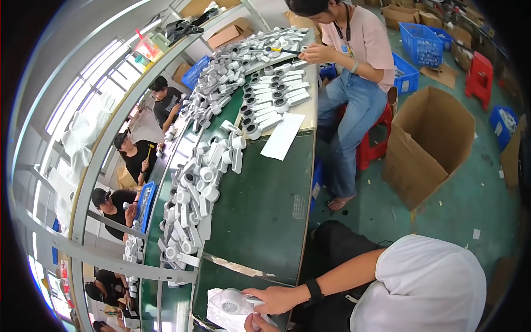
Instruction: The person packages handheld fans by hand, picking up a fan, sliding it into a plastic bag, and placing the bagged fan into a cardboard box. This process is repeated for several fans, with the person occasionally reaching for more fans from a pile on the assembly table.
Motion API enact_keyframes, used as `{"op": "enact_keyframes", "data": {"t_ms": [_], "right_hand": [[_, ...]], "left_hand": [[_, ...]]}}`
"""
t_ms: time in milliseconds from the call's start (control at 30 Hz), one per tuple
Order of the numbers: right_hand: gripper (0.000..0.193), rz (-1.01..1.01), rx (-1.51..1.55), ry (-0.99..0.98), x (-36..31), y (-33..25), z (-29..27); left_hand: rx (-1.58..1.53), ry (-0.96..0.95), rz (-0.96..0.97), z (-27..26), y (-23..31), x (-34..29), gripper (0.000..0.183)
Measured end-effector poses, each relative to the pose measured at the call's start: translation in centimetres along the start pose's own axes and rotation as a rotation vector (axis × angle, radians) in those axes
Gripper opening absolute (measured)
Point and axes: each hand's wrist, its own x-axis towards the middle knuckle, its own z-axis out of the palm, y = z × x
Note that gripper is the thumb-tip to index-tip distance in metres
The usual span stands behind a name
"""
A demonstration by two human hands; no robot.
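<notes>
At the lower edge, a white handheld fan with a round grilled head lies over a crumpled white sheet on the green bench. My right hand, a dark band at its wrist, reaches in from the right with its fingers closed on the fan's handle. Just below it, partly cut off by the frame, is my left hand. Its fingers are curled together beside the handle; what they hold is hidden.
Piled white fans line the bench's left side. Ahead, more fans lie in rows by a white paper sheet. A co-worker sits there, hands raised. A large open carton stands right; other people work across the bench.
</notes>
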Motion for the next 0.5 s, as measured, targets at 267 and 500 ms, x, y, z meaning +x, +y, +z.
{"op": "enact_keyframes", "data": {"t_ms": [267,500], "right_hand": [[0.064,-0.048,-0.064,0.119,-0.1,-0.1,0.0],[0.067,0.014,0.279,0.137,0.6,-0.4,0.2]], "left_hand": [[0.089,-0.076,0.551,-0.3,-1.4,0.6,0.017],[-0.166,-0.027,0.048,-0.1,-3.3,-0.7,0.022]]}}
